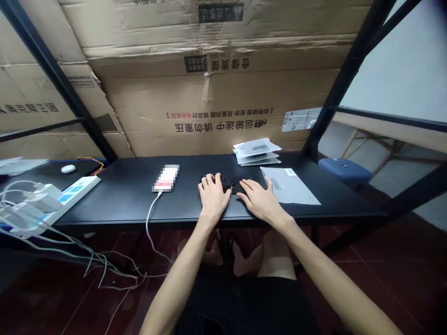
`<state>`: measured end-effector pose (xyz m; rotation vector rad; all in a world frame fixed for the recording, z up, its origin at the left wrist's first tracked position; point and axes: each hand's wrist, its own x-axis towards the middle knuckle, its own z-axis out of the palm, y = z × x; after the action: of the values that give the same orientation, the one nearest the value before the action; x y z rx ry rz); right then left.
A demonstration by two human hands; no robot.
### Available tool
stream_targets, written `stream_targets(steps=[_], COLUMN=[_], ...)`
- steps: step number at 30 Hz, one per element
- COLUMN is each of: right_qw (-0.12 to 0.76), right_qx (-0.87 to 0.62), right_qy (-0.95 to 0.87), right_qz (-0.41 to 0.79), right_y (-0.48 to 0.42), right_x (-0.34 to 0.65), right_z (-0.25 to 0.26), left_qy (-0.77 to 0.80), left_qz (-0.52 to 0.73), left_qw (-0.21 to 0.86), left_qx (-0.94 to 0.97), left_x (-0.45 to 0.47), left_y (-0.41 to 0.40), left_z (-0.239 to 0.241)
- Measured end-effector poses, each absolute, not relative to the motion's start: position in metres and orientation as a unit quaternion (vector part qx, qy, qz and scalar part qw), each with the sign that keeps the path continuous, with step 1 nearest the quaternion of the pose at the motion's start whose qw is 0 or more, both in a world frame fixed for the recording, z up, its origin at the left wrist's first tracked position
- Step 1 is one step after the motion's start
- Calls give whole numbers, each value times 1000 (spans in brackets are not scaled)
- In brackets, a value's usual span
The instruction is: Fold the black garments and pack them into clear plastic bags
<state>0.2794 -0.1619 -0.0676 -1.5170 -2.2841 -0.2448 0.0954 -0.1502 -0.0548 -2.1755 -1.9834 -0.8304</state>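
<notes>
My left hand rests on the black table with its fingers curled over a small dark item that looks like black cloth. My right hand lies flat beside it, fingers stretched out and touching the same dark item. The item is mostly hidden under both hands. A grey flat bag lies just right of my right hand. A stack of similar grey bags sits further back.
A phone with a white cable lies left of my hands. A power strip with plugs and tangled wires sits at far left, a white mouse behind it. Cardboard boxes wall the back. A blue stool stands right.
</notes>
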Motion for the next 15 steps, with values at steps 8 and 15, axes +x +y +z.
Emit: stream_targets(steps=[8, 15], right_qw=[166, 181], right_qx=[-570, -585], right_qy=[-800, -788], right_qz=[-89, -66], right_y=[-157, -151], right_x=[295, 313], right_z=[-67, -62], left_qy=[-659, -674], left_qz=[-383, -407], left_qw=[-71, -30], left_qx=[-643, -616], left_x=[41, 0], left_y=[-134, -138], left_z=[-39, -40])
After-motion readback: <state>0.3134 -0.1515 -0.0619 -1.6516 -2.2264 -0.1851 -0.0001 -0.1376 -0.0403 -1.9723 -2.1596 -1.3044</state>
